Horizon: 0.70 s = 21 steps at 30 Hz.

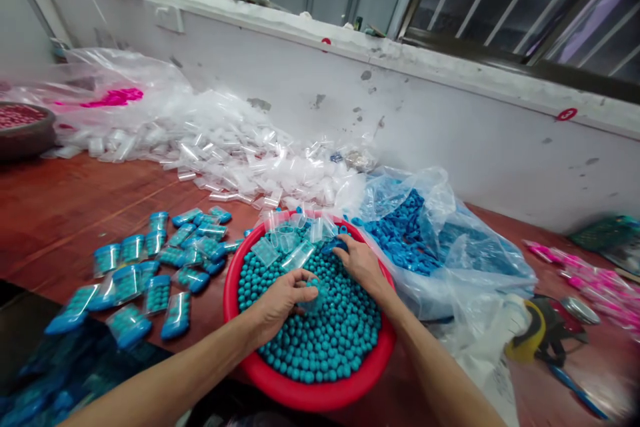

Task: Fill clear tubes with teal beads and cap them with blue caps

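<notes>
A red basin (pixel 313 400) full of round turquoise beads (pixel 325 347) stands in front of me. Over the beads, my left hand (pixel 283 300) is closed around a small clear plastic container (pixel 314 295), with turquoise showing through it. My right hand (pixel 361 263) is at the basin's right rim, its fingers closed at a blue cap (pixel 331 245); the grip is partly hidden. Several empty clear containers (pixel 299 255) lie on the beads at the far side. Left of the basin are several bead-filled containers with blue caps (pixel 179 315).
A large heap of clear containers (pixel 230 153) lies along the wall. An open plastic bag of blue caps (pixel 407 233) sits right of the basin. A bowl of pink beads (pixel 25 133) stands far left. Pink pieces (pixel 595 280) and a tape dispenser (pixel 540 330) lie at right.
</notes>
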### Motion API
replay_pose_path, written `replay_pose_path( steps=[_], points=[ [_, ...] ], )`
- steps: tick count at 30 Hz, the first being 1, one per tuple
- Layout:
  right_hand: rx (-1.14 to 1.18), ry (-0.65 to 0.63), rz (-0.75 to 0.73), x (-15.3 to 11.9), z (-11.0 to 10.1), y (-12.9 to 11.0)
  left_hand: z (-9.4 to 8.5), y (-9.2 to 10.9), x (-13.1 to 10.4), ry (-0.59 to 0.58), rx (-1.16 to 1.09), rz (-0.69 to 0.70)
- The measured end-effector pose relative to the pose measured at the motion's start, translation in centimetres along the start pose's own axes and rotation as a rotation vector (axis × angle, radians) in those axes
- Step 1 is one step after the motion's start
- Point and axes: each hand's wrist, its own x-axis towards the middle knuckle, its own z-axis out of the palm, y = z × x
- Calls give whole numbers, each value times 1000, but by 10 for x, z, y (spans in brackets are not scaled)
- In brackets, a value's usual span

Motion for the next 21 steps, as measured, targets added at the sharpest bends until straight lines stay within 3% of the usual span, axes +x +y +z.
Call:
replay_pose_path(
  steps=[7,12,16,21],
  points=[
    [397,-58,-91,-13,-14,9,3,4,-1,118,234,200],
    [546,-94,-181,-33,-12,-4,2,1,-2,97,218,-4],
    [661,-265,-186,-49,-9,-16,2,0,-3,64,216,40],
    [444,-173,-356,-61,-6,-13,0,-3,-2,60,325,154]
  ],
)
